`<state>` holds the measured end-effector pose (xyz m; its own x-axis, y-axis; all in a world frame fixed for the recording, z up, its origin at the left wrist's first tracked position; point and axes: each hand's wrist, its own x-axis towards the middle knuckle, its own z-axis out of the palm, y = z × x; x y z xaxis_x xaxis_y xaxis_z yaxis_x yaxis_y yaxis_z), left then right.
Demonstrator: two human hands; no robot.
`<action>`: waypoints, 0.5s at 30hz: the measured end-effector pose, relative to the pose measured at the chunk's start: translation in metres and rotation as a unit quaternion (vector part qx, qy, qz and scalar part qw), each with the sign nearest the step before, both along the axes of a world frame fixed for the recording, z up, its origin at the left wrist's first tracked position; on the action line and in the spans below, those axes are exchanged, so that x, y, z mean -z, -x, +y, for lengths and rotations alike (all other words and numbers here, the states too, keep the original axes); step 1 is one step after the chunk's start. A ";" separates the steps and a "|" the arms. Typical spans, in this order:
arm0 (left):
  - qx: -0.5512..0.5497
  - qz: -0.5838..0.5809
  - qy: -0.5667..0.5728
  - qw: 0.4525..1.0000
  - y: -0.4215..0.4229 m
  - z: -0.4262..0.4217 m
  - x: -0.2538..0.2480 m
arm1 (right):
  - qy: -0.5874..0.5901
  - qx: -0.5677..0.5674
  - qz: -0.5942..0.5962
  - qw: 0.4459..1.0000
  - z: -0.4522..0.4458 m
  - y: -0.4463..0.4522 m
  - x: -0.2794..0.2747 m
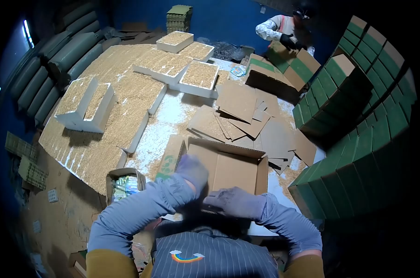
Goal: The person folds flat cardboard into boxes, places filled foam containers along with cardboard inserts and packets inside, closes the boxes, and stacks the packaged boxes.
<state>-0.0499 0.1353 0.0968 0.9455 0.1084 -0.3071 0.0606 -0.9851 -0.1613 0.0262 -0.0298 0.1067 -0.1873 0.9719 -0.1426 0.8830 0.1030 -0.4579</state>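
An open cardboard box [233,169] lies in front of me, bare inside, with a flap [169,160] bearing green print folded out on its left. My left hand [191,172], in a grey-purple glove, is over the box's left side; motion smears its fingers, so their grip is unclear. My right hand [235,202], gloved alike, is on the near wall of the box with its fingers curled over the edge. The hands hide part of the near left corner.
Flat cardboard pieces [238,104] lie beyond the box. Grain-like material fills white trays [198,76] on the left. A small carton of packets [126,181] stands left. Green boxes [358,176] are stacked right. A co-worker [288,32] handles another box [277,74].
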 end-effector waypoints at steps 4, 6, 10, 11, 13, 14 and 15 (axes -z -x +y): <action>0.019 0.088 0.047 0.995 -0.027 0.018 0.008 | -0.048 0.116 0.006 0.992 -0.019 -0.013 -0.026; 0.017 0.116 0.053 0.992 -0.034 0.023 0.017 | -0.063 0.172 0.014 0.983 -0.034 -0.026 -0.032; 0.039 0.177 0.068 0.981 -0.041 0.038 0.034 | -0.116 0.331 0.067 0.934 -0.065 -0.041 -0.030; 0.043 0.173 0.064 0.982 -0.036 0.039 0.047 | -0.144 0.386 0.084 0.907 -0.073 -0.046 -0.024; 0.026 0.147 0.096 0.984 -0.028 0.039 0.048 | -0.196 0.426 0.092 0.878 -0.086 -0.058 -0.005; 0.037 0.146 0.088 0.985 -0.021 0.038 0.044 | -0.211 0.491 0.104 0.839 -0.094 -0.060 0.006; 0.085 0.058 0.110 0.989 -0.005 0.030 0.021 | -0.222 0.549 0.113 0.798 -0.103 -0.066 0.018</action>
<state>-0.0445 0.1648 0.0754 0.9018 -0.1300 -0.4122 -0.1151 -0.9915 0.0610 0.0920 -0.1324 0.0886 0.8393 0.5137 0.1781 0.4532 -0.4798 -0.7513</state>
